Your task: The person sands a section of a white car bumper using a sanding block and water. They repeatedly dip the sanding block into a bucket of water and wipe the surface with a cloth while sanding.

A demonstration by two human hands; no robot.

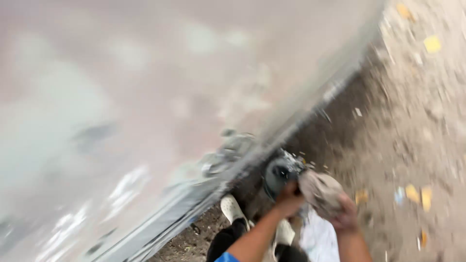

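Head view, all motion blur: down at five o'clock the left hand [290, 199] is clenched on a dark round bucket [280, 172], which sits low and right of centre against the foot of the grey wall [145, 97]. Just at its three o'clock, the right hand [345, 216] grips a mud-coloured lump [320, 190], touching the bucket's rim. White shoe [231, 208] at seven o'clock; littered dirt ground [412, 126] fills the right.

Soft daylight, no hard shadows; heavy motion blur everywhere, my hands smeared, wall [145, 97] w/ pale glare patches.
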